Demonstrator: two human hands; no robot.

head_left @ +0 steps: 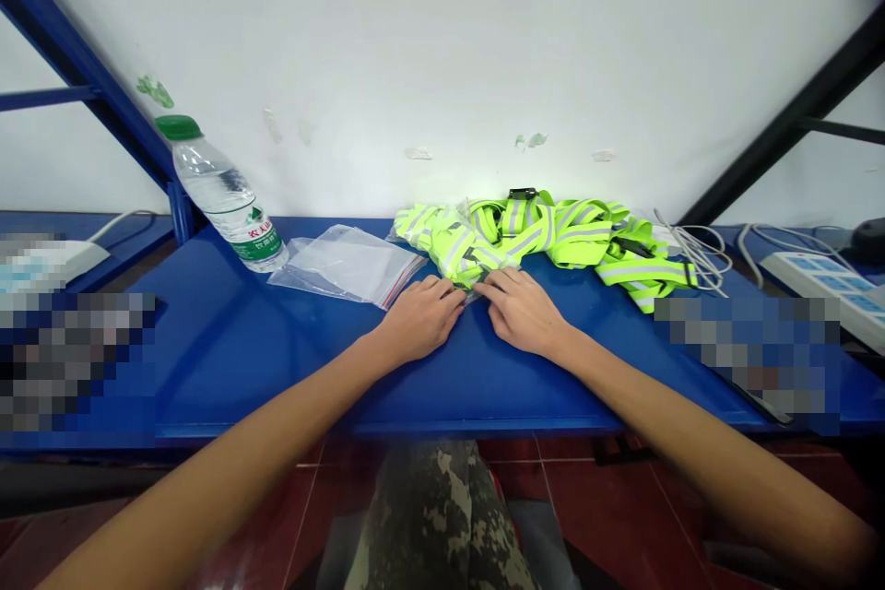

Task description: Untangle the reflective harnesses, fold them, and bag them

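My left hand and my right hand meet at the near edge of a clear plastic bag with fluorescent yellow-green reflective straps inside. The fingers of both hands are closed on the bag's edge, close together; the fingertips are partly hidden. Behind and to the right lies a pile of more reflective straps with grey stripes and black buckles. Left of my left hand is a stack of flat, clear zip bags with a red line along the opening.
A water bottle with a green cap stands at the left on the blue table. White cables and a power strip are at the right. Blurred-out patches cover items at both sides. A white wall rises behind.
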